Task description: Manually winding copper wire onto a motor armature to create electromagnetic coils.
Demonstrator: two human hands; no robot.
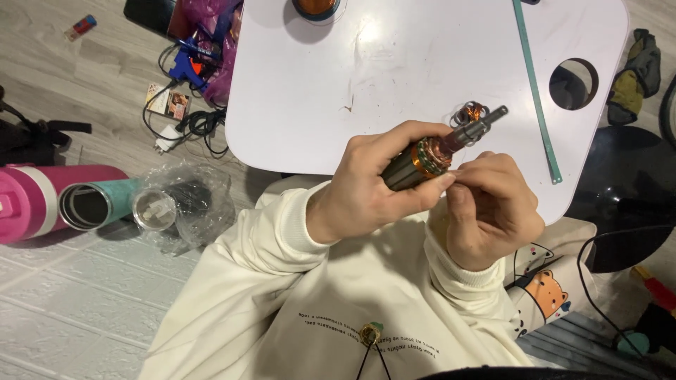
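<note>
My left hand [366, 186] is wrapped around a motor armature [431, 155], a dark cylinder with copper windings and a steel shaft pointing up and right. My right hand [489, 207] is next to it, fingertips pinching at the copper winding end, likely on a thin wire. A loose curl of copper wire [470, 111] sits by the shaft tip. Both hands hover over the near edge of a small white table [394, 77]. Cream sleeves cover both wrists.
A long green strip [536, 91] lies on the table's right side, beside a round hole [573, 84]. A copper spool [315, 7] stands at the far edge. On the floor left are a pink bottle [28, 200], a teal cup [95, 204], a plastic bag [186, 204], cables and a blue glue gun [186, 67].
</note>
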